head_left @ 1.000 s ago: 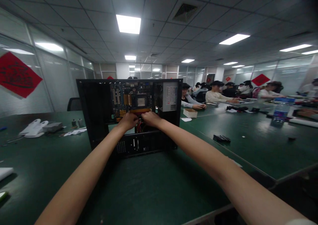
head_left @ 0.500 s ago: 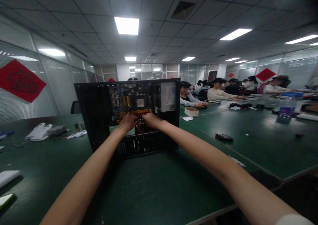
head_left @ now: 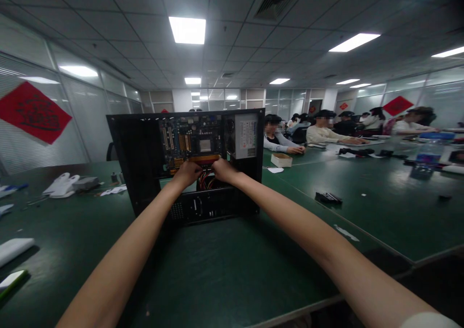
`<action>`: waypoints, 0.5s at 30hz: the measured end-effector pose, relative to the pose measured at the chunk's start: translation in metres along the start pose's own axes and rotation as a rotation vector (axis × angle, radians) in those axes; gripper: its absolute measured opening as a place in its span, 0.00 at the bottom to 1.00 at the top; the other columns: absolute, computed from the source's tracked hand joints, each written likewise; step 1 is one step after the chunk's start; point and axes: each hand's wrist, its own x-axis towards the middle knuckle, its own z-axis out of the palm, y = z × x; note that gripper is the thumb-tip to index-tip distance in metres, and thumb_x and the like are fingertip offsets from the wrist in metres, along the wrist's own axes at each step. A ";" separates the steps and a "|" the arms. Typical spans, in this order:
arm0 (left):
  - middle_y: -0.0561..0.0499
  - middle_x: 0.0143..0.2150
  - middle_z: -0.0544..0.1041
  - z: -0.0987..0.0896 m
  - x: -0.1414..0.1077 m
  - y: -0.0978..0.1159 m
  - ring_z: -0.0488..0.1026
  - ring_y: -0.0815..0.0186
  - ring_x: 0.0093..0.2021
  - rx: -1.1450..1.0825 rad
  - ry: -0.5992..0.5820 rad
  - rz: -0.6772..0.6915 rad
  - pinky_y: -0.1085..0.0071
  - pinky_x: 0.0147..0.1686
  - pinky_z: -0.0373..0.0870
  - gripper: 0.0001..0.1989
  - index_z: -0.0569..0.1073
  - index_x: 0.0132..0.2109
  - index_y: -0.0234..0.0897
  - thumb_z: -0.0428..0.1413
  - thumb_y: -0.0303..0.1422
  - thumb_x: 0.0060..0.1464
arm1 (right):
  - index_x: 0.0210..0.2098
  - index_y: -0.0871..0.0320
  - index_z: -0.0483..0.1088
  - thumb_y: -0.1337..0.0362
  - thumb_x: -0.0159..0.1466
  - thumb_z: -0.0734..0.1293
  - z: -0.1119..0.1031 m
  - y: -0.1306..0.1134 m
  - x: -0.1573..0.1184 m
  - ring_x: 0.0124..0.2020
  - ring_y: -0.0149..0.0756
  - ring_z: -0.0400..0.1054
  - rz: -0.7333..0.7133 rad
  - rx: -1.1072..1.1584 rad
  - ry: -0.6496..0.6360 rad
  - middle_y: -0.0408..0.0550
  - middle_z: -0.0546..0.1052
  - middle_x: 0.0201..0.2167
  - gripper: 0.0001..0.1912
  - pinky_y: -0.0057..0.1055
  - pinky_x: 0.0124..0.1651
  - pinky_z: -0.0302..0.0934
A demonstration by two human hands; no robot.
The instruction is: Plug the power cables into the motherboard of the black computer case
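A black computer case [head_left: 123, 164] stands on the green table with its open side facing me. Inside it are a motherboard [head_left: 188, 147] and, at the upper right, a grey power supply [head_left: 246, 137]. Both hands reach in at the motherboard's lower edge, by the yellow and red memory slots [head_left: 206, 159]. My left hand [head_left: 186, 174] is closed at the slots' left end, fingers curled. At the right end, my right hand [head_left: 226, 170] is closed too, thumb and fingers together. Whatever their fingertips hold is hidden. Red and black cables [head_left: 207, 180] hang just below, between the hands.
On the right lie a black part [head_left: 328, 198] and a small open box [head_left: 281, 160]; a plastic bottle [head_left: 427, 159] stands beyond. Several people sit at the far side. White objects [head_left: 61, 185] and a green-edged phone-like item [head_left: 12, 284] are on the left.
My right hand has shifted slightly right, so the gap between my hands is a little wider. The left hand stays at the slots. The camera view has tilted slightly.
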 end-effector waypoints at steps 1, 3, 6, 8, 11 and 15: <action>0.43 0.41 0.83 0.001 0.000 -0.001 0.79 0.59 0.43 -0.004 0.000 0.011 0.71 0.41 0.69 0.13 0.84 0.43 0.35 0.54 0.30 0.58 | 0.48 0.69 0.76 0.73 0.66 0.62 0.000 0.000 0.000 0.50 0.46 0.71 0.007 0.000 0.003 0.67 0.77 0.47 0.15 0.33 0.51 0.62; 0.43 0.41 0.83 0.002 0.001 -0.002 0.79 0.59 0.42 0.002 -0.007 0.014 0.70 0.41 0.68 0.13 0.84 0.43 0.35 0.54 0.31 0.58 | 0.47 0.69 0.76 0.73 0.65 0.62 -0.002 0.000 0.000 0.49 0.46 0.72 0.015 0.005 0.010 0.67 0.77 0.47 0.15 0.32 0.49 0.62; 0.44 0.40 0.84 0.001 0.000 0.001 0.79 0.59 0.42 0.031 -0.020 -0.020 0.71 0.41 0.68 0.13 0.84 0.42 0.37 0.54 0.32 0.58 | 0.45 0.68 0.77 0.73 0.67 0.61 -0.007 -0.004 -0.003 0.49 0.44 0.72 0.013 0.019 0.020 0.66 0.78 0.45 0.14 0.31 0.49 0.61; 0.44 0.40 0.84 -0.001 0.000 0.003 0.79 0.59 0.42 0.033 -0.020 -0.038 0.70 0.40 0.68 0.13 0.84 0.43 0.37 0.55 0.32 0.57 | 0.43 0.67 0.77 0.71 0.69 0.60 -0.013 -0.011 -0.013 0.48 0.42 0.72 -0.016 0.045 0.059 0.63 0.78 0.44 0.14 0.30 0.48 0.61; 0.44 0.42 0.84 -0.003 -0.001 0.004 0.79 0.60 0.43 0.012 -0.033 -0.049 0.71 0.40 0.69 0.14 0.84 0.44 0.37 0.54 0.31 0.58 | 0.41 0.64 0.75 0.66 0.72 0.58 -0.030 -0.031 -0.058 0.41 0.37 0.71 -0.230 0.164 0.264 0.57 0.78 0.40 0.15 0.31 0.46 0.61; 0.45 0.42 0.83 -0.002 -0.004 0.003 0.79 0.60 0.43 0.004 -0.024 -0.060 0.71 0.41 0.69 0.14 0.83 0.45 0.38 0.53 0.31 0.58 | 0.34 0.58 0.72 0.59 0.73 0.58 -0.054 -0.054 -0.168 0.33 0.34 0.67 -0.711 0.255 0.476 0.48 0.74 0.29 0.17 0.34 0.45 0.64</action>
